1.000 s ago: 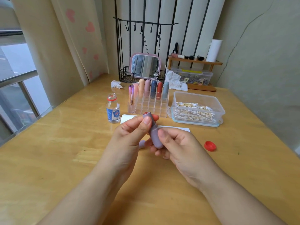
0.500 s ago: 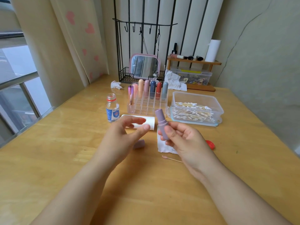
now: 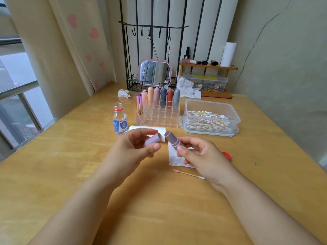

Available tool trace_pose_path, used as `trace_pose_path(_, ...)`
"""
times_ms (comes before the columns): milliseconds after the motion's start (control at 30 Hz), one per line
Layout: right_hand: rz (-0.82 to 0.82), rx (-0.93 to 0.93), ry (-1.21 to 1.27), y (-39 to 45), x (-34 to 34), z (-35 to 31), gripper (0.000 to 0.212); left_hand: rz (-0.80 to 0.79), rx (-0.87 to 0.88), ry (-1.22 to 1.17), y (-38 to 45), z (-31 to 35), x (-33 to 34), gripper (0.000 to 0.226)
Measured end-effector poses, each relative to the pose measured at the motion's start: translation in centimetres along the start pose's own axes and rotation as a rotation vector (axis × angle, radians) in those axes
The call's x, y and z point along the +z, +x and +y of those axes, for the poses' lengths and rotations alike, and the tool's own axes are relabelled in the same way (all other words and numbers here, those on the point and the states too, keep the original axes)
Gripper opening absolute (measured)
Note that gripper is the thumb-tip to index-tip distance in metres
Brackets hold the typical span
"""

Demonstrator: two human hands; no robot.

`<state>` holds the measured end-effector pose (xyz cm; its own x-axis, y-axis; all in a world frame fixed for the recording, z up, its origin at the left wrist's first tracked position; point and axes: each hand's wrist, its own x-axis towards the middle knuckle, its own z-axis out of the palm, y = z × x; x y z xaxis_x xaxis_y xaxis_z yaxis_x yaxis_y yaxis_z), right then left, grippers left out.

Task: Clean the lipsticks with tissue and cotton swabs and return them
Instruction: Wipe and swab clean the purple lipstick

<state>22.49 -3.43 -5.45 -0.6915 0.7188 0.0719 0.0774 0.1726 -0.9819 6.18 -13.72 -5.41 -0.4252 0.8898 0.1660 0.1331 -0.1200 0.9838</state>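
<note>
Hands meet above the table (image 3: 70, 174): left hand (image 3: 136, 151) pinches the cap (image 3: 152, 139), right hand (image 3: 200, 154) grips the lipstick (image 3: 172, 138).

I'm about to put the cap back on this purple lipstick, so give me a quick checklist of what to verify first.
1. Cap held in left hand: ok.
2. Lipstick tube held in right hand: ok.
3. Cap's open end faces the tube top: cannot tell.
4. Cap and tube apart, not yet joined: ok.
5. Bullet wound down, none showing above the tube: ok.
6. Free slots in the clear organizer for its return: ok.
</note>
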Motion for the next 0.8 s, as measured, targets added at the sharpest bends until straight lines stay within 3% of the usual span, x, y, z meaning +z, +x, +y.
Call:
trace_pose_path(67, -0.029, -0.019, -0.002, -0.1, -0.1, -0.1, 0.023, 0.004, 0.005, -0.066, 0.0, 0.3, 0.1, 0.04)
trace_pose_path(600, 0.071, -0.148, -0.353, -1.0, 1.6, -1.3, 0.033, -0.055, 0.068, -0.01, -0.3, 0.1, 0.6, 0.021)
trace_pose_path(800, -0.059, -0.138, -0.495, -1.0, 2.2, -1.3, 0.025, -0.045, 0.02, 0.016, 0.2, -0.8, 1.0, 0.03)
